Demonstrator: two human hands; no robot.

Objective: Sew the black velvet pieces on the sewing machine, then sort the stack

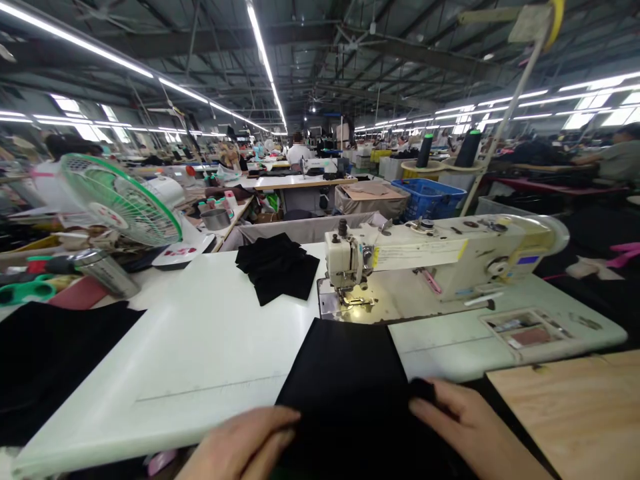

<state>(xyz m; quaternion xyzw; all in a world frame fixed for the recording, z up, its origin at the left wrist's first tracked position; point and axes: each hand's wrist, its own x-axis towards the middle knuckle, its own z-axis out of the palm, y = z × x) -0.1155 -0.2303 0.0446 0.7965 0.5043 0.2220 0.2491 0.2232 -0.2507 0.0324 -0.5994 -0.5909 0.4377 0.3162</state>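
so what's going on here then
A person at a sewing machine has both hands on a piece of black cloth. The right hand pinches its right edge, while the left hand is at its left edge. The cloth lies flat over the near side of the pale tabletop, its far end just short of the needle. More black pieces lie in a loose pile left of the machine.

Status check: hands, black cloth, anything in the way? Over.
Left hand at left edge of black cloth, right hand pinching right edge. Far edge short of presser foot. Black fabric pile left of sewing machine, apart from cloth.
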